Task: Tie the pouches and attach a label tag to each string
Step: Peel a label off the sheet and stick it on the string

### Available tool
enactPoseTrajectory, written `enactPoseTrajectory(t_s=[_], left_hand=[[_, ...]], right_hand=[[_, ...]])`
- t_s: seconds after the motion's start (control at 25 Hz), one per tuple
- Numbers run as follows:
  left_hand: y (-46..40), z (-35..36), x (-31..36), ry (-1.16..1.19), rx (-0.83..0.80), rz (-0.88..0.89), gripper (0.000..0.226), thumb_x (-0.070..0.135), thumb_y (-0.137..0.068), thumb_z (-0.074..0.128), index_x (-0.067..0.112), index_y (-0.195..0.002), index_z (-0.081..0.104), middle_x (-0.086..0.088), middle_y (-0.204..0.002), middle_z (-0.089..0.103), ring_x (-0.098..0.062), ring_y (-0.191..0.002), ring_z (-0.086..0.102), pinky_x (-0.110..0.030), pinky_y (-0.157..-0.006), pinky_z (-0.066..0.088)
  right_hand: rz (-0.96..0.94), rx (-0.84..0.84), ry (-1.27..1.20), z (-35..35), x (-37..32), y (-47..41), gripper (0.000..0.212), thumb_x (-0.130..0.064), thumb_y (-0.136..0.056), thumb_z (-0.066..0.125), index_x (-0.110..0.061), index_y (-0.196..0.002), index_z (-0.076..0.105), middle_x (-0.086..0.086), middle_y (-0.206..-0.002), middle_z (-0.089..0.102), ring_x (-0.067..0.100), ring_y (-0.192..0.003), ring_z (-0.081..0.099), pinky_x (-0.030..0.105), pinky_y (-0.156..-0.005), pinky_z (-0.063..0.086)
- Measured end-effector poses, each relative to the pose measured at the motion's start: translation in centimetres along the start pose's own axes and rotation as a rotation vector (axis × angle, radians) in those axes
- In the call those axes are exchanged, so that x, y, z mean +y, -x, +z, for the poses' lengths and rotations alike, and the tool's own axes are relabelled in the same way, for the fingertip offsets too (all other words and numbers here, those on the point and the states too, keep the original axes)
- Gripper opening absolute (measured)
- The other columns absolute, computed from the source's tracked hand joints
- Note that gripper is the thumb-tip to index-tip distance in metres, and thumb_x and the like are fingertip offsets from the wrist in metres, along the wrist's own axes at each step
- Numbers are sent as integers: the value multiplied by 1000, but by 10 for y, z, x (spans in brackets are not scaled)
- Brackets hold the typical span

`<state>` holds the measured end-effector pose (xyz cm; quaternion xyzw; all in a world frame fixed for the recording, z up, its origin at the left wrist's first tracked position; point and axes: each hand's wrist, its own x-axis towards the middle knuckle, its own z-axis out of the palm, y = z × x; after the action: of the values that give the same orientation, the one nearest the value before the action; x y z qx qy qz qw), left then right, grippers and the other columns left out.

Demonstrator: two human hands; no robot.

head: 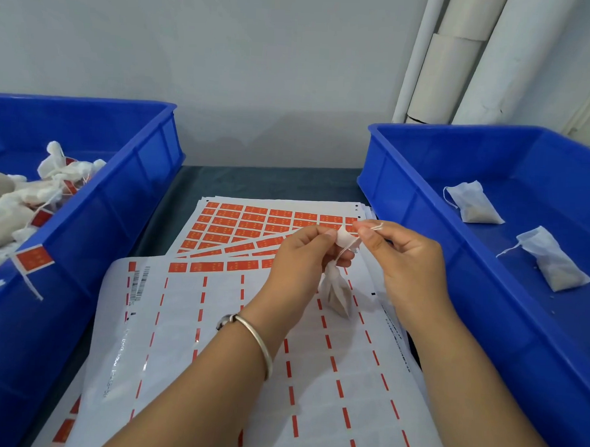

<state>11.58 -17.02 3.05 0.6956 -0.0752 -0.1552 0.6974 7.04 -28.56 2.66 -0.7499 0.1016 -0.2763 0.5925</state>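
**Asker:** Between the two hands, what is being held?

**Describer:** At the centre, above the table, hangs a small white mesh pouch with pale filling [334, 293]. Its long axis runs up and down, gathered neck on top and filled body drooping below the fingers. The left hand [302, 258] pinches the neck between thumb and fingers, which curl tightly around the gathered fabric. The right hand [401, 253], just beside it, pinches the thin white drawstring [375, 226] between thumb and forefinger, a small loop showing above the fingertips.

**Asker:** Which way does the string run from the pouch?

**Describer:** Up and to the right, from the neck toward the right hand. I judge the knot is being made (no tag is on this string yet), so the pull would need to go away from the left hand.

**Asker:** And around them?

**Describer:** Underneath lie glossy white sheets of small orange rectangular label stickers [252, 221], the nearest sheet mostly peeled bare. A deep blue plastic bin on the right [424, 202] holds two flat, untied pouches [472, 205]. A matching blue plastic bin on the left [135, 174] holds a soft heap of tied pouches with orange tags [33, 257].
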Motion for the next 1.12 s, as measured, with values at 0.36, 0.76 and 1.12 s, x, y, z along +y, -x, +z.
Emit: enactPoseTrajectory(t_s=[0.36,0.76,1.12], left_hand=[[2,-5,6,-95,-19,47,21,28,-96,48,31,-79,61,15,-61,66,-10,-67,66,-25,-75,53],[6,-6,14,-151,-29,46,21,31,-94,50,33,-76,60,9,-78,62,-8,-64,56,-21,-62,42],[6,-9,9,-106,-137,207,14,24,-85,66,31,-73,69,19,-69,66,5,-63,59,-7,-54,44]], right_hand=[[-13,34,74,-2,3,-1,7,-31,-85,66,-28,-83,71,-16,-85,71,4,-85,66,10,-72,49],[-7,59,69,-1,2,0,6,-32,-85,66,-30,-81,70,-14,-86,71,1,-84,66,12,-73,51],[82,78,-50,0,-1,-1,15,-29,-86,66,-33,-72,69,-14,-75,72,4,-75,68,14,-66,53]])
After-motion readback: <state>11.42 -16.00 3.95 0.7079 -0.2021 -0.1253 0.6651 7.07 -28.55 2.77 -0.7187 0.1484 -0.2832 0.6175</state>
